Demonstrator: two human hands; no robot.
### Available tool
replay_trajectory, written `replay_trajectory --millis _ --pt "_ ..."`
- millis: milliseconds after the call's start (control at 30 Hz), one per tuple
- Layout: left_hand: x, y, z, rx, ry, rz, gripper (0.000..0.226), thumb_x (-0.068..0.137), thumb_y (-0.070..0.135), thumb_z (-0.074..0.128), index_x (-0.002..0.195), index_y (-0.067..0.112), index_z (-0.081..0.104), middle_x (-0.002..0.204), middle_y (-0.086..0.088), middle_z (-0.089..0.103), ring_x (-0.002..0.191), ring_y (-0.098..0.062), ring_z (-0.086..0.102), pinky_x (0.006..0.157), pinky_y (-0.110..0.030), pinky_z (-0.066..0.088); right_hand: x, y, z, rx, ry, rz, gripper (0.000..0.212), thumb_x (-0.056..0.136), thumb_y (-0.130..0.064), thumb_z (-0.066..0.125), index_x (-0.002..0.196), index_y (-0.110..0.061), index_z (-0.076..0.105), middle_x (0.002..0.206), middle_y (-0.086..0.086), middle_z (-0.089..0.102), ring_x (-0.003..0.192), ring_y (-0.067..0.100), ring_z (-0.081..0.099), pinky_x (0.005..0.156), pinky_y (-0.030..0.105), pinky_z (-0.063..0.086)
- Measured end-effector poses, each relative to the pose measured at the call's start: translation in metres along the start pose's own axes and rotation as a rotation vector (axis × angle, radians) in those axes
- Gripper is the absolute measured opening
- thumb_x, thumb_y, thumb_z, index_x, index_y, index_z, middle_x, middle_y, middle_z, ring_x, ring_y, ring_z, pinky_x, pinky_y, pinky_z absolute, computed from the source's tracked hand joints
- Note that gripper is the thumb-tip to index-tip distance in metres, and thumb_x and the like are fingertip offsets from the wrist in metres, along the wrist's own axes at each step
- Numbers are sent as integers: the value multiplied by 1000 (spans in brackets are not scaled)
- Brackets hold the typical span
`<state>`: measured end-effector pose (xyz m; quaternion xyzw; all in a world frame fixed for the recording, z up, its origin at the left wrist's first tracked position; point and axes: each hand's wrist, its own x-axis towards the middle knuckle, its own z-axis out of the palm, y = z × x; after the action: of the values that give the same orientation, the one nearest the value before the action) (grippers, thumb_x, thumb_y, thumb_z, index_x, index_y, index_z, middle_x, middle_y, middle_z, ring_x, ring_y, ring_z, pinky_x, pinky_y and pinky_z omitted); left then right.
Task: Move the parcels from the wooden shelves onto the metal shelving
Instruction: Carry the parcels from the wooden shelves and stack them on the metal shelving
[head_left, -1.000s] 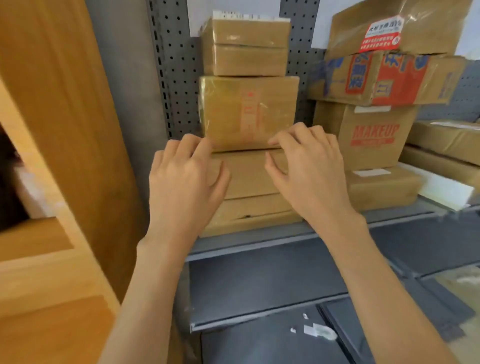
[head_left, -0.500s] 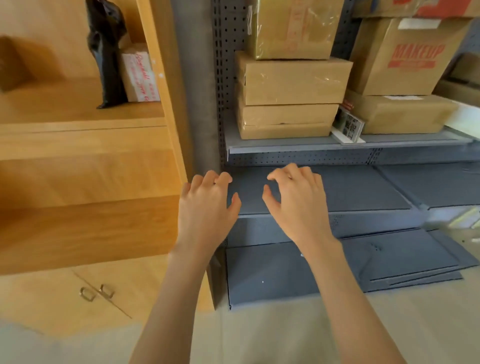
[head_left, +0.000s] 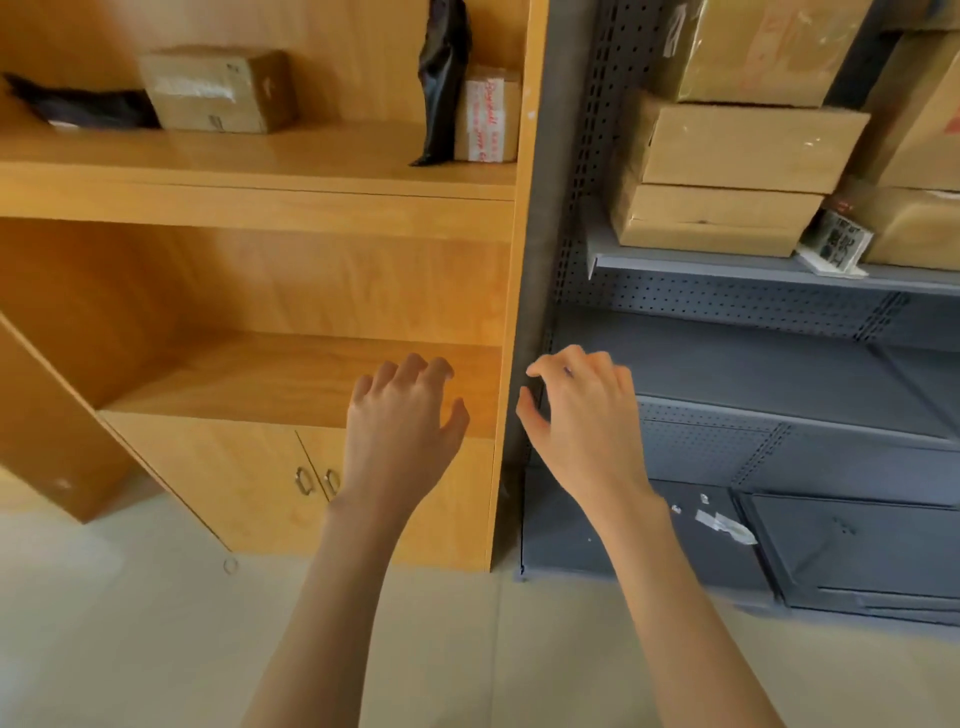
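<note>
Sitting upper left on the wooden shelves (head_left: 270, 156): a brown taped box (head_left: 218, 91), a flat black bag (head_left: 83, 106), an upright black pouch (head_left: 441, 78) touching a small red-lettered parcel (head_left: 485, 117). Left hand (head_left: 400, 426) and right hand (head_left: 582, 421) hover mid-frame, fingers loosely curled, holding nothing. Metal shelving (head_left: 727, 260) upper right carries stacked cartons (head_left: 727, 171).

The wooden shelves (head_left: 249, 171) are orange-brown. The metal shelving (head_left: 727, 374) is grey with tiny holes. The boxes (head_left: 748, 150) are brown, the bag (head_left: 441, 78) black.
</note>
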<state>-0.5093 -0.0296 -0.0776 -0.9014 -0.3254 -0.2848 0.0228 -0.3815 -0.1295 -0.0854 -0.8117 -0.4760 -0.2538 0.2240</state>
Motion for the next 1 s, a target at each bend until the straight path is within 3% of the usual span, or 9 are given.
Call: replay_trajectory --millis 533,767,1000 --pt "55 -201 -41 48 77 63 24 75 22 74 96 11 70 87 -6 70 75 -31 64 64 -37 50 95 -156 69 72 38 111 17 85 -24 67 96 -12 70 92 6 66 85 31 61 75 41 45" --pt "126 -231 -31 15 139 122 25 77 23 72 98 10 69 89 -7 69 76 -31 64 64 -37 49 162 -154 82 -4 100 121 20 86 -26 66 100 -12 69 94 8 65 88 32 59 75 40 43" --pt "211 -238 -9 -13 227 179 25 82 28 64 101 12 68 91 -6 68 80 -31 63 68 -37 48 265 -135 84 -77 242 11 27 89 -29 61 108 -10 66 98 10 63 93 31 57 80 41 42"
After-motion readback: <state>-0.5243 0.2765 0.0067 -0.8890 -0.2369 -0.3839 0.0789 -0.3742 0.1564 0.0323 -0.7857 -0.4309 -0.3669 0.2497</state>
